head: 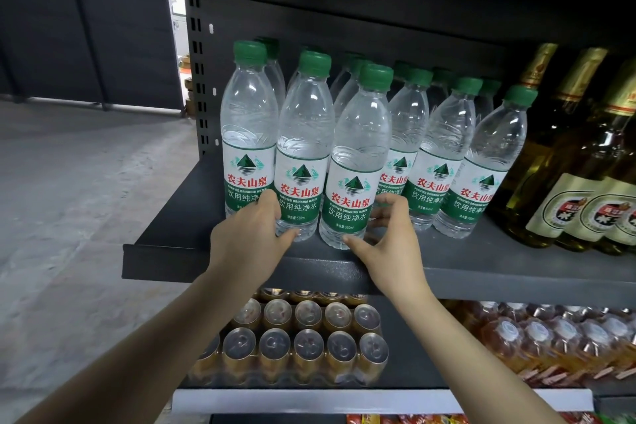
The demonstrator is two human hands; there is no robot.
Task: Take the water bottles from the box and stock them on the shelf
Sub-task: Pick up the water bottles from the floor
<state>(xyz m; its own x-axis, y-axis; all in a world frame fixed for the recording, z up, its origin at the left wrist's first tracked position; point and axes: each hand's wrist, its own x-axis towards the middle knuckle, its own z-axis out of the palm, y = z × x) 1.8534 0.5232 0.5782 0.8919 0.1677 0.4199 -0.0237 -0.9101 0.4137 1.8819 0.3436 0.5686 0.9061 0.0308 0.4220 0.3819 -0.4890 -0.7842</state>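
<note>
Standing water bottles (303,148) on dark metal shelf (447,268), grey concrete floor (69,200)

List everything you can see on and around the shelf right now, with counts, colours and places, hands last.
water bottles: six in the front row, more behind (count unclear), clear with green caps and green-white labels, upright on the left part of the dark shelf
glass bottles: at least three, yellow-green with gold foil necks, right end of the same shelf
cans: two full rows visible, gold, shrink-wrapped, on the shelf below
orange drink bottles: many, white caps, lower shelf at right
left hand: grips the base of the second front bottle
right hand: grips the base of the third front bottle
</note>
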